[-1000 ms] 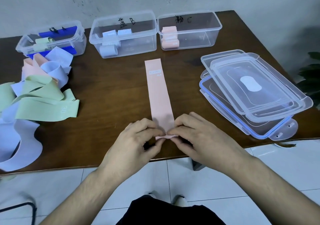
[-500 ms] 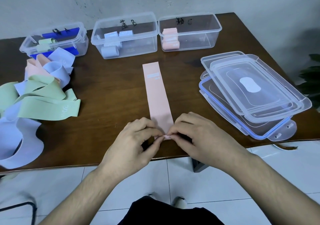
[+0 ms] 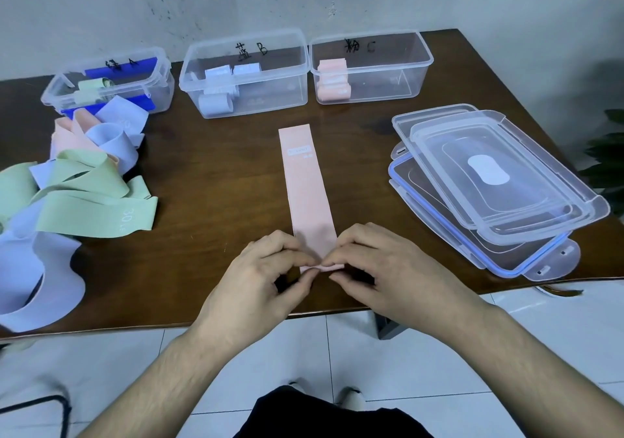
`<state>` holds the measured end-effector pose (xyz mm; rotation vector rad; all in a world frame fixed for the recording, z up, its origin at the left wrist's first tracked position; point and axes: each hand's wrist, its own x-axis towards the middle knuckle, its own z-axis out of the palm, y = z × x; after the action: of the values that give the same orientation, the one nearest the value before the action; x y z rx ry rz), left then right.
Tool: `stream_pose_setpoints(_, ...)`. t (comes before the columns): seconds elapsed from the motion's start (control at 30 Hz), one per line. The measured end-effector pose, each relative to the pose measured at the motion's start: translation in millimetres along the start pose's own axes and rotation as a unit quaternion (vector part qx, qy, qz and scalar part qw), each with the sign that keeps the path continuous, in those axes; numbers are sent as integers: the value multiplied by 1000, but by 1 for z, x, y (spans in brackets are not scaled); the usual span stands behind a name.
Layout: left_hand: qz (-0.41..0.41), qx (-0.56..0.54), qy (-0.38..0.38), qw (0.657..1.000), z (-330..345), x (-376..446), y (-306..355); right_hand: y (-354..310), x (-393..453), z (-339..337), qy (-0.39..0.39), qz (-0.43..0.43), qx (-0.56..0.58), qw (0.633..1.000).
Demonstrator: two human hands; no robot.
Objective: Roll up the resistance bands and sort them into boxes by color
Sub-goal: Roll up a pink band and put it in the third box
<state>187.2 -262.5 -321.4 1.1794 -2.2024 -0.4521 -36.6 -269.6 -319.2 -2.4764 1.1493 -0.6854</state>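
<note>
A dark wooden table (image 3: 209, 167) is seen from above, set against a pale, scuffed wall, with white floor tiles below its near edge. At the near edge, a pink band (image 3: 305, 187) is laid flat, stretching straight away from the hands. Its near end is pinched by both the left hand (image 3: 260, 279) and the right hand (image 3: 381, 268), fingers and thumbs curled around a small first fold of the band, the two hands almost touching each other.

Far beyond the hands, three clear boxes are lined up along the back of the table. Straight ahead and slightly right, the pink box (image 3: 371, 66) is seen holding a few pink rolls. Ahead and to the left, the middle box (image 3: 243, 76) holds pale blue rolls. Further left, the green box (image 3: 108, 83) holds a green roll above something dark blue. To the left of the left hand, a loose pile of bands (image 3: 67, 194) in green, pale blue and pink is waiting. To the right of the right hand, a stack of lids (image 3: 489, 184) is resting.

The rolling step appears to be just begun. Next, the fold would likely need to be turned forward evenly by both hands, kept tight and straight, until the far end is reached.
</note>
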Motion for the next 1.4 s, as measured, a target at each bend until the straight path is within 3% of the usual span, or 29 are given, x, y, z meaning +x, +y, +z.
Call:
stream_pose_setpoints(0.3, 23, 60, 5, 998, -1, -1, 1, 2, 9, -4, -42, 1, -21, 999)
stream_pose_setpoints(0.73, 1, 65, 14, 998, 0, -1, -2, 6, 8, 0, 39, -45, -36, 998)
stream_pose_setpoints(1.4, -33, 96, 16, 995, 3, -1, -3, 11, 12, 4, 63, -18, -23, 998)
